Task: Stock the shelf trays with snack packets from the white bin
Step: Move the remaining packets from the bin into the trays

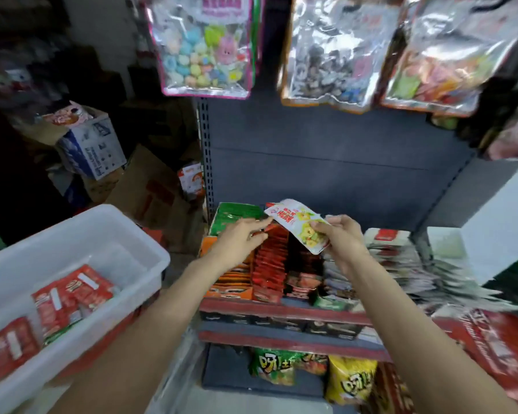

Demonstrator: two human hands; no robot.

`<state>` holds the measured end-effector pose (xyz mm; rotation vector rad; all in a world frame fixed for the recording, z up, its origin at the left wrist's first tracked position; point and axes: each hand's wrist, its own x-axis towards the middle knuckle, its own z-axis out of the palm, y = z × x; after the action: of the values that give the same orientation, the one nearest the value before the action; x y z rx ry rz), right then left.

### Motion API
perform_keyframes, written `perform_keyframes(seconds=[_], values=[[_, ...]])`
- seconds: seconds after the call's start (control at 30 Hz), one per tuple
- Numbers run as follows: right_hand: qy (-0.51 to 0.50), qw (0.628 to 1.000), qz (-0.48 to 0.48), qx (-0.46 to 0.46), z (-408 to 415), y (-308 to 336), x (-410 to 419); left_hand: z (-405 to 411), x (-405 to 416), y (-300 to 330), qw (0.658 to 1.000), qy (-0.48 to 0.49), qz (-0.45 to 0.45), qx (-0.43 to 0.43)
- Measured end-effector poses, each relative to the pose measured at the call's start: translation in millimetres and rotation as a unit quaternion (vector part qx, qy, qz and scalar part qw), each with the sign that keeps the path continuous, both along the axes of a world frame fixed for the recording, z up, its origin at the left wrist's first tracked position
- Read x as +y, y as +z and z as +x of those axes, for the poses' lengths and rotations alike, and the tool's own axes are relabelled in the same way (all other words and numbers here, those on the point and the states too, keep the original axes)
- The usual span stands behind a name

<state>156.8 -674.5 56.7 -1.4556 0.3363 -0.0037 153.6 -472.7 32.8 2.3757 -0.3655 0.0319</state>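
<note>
Tutor: Background: grey shelf panel (326, 159) fills 12 o'clock, with hanging bags (207, 46) above it. Bin (102, 216) at 8 o'clock, red packets (72, 294) inside. Trays (269, 264) at centre, their rows standing on edge.

Student: And the packet (293, 222)?

Tutor: Just above the trays, well apart from the bin, tilted. Right hand (344, 237) pinches its 4 o'clock end between thumb and fingers. Judged light, thin and limp, of glossy film. It is likely slippery, and the contents may crush. Best taken by a sealed edge, not the belly.

Student: Left hand (240, 237)?

Tutor: At 9 o'clock of the packet, fingers stretched out over the trays, holding nothing. The tips reach the packet's near corner, but contact cannot be made out. Both forearms extend forward.
</note>
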Motion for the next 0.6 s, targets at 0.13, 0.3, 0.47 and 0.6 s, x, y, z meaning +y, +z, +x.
perform_keyframes(seconds=[0.13, 0.3, 0.47, 0.6], values=[[-0.022, 0.999, 0.041, -0.009, -3.3, 1.8, -58.6, 0.7, -52.6, 3.7, 0.971, 0.119, -0.184, 0.100], [0.005, 1.000, 0.009, -0.008, -10.6, 3.4, -103.3, -5.6, -101.2, 8.9, 0.906, 0.175, -0.342, 0.177], [0.008, 0.997, -0.061, -0.038, -13.3, 4.4, -127.0, -1.1, -128.1, 6.6, 0.908, 0.167, -0.360, 0.131], [-0.039, 0.994, -0.096, -0.047, -9.8, 1.0, -147.9, 7.7, -141.8, 6.0, 0.920, 0.169, -0.347, 0.065]])
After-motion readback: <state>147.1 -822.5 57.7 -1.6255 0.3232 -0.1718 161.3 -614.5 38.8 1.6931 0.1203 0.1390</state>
